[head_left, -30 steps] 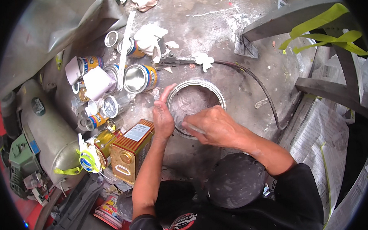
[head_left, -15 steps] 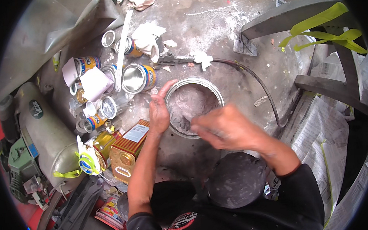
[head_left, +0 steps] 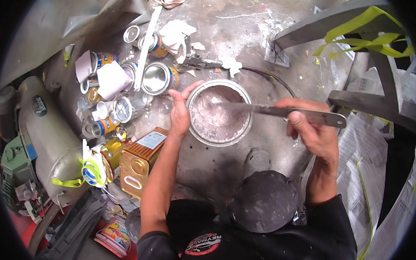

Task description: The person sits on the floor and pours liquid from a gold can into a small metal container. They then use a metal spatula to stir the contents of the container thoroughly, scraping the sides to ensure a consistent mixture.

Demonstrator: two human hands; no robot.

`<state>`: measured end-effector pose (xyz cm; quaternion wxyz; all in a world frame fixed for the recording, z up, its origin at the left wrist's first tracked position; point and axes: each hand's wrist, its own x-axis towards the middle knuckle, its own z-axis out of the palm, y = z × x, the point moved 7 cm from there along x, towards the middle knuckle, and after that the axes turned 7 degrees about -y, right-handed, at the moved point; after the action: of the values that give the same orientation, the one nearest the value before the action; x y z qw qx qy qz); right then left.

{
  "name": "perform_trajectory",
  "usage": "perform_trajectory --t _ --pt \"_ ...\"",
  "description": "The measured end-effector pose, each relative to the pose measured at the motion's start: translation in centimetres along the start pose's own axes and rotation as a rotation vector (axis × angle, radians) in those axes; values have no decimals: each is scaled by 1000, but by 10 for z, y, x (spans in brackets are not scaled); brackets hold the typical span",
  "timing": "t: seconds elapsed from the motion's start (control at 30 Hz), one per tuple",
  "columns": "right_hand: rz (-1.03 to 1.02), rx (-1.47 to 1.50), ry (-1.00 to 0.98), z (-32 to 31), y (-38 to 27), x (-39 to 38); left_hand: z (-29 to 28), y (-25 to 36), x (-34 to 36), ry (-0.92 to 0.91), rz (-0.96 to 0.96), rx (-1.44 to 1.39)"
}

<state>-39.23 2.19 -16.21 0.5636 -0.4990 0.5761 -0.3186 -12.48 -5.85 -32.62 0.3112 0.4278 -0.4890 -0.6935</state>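
A round metal can (head_left: 194,128) of thick pinkish-grey paste (head_left: 219,122) stands on the floor in the middle. My left hand (head_left: 179,110) grips the can's left side, fingertips along the rim. My right hand (head_left: 312,130), right of the can, is closed on a long metal mixing stick (head_left: 328,118); it slants leftward over the rim, its blurred far end at the paste. Close left of my left forearm stands a rectangular red-and-gold striped tin (head_left: 135,175). Behind my left hand lies an open, empty-looking silver can (head_left: 155,81) with a blue and yellow label.
Several small cans (head_left: 106,125), cups and paper scraps crowd the left, beside a metal tank (head_left: 50,123). A black hose (head_left: 280,80) crosses the floor behind the can. Grey stand legs (head_left: 301,28) with yellow tape and newspaper sheets (head_left: 358,170) line the right.
My right hand has moved out to the right, bringing the mixing stick into clear view above the rim. The can and left hand sit slightly higher in the picture.
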Motion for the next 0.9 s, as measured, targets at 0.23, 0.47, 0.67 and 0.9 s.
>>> perform_trajectory --t 0.23,0.47,0.67,0.9 --pt "-299 373 314 -29 45 -43 6 3 5 23 -24 -58" --pt "-226 815 751 -14 93 -30 7 7 3 10 -55 -23" --pt "-106 738 703 -13 92 0 6 10 -1 36 -24 70" --pt "-87 812 515 -27 108 39 7 5 3 -15 -48 -16"
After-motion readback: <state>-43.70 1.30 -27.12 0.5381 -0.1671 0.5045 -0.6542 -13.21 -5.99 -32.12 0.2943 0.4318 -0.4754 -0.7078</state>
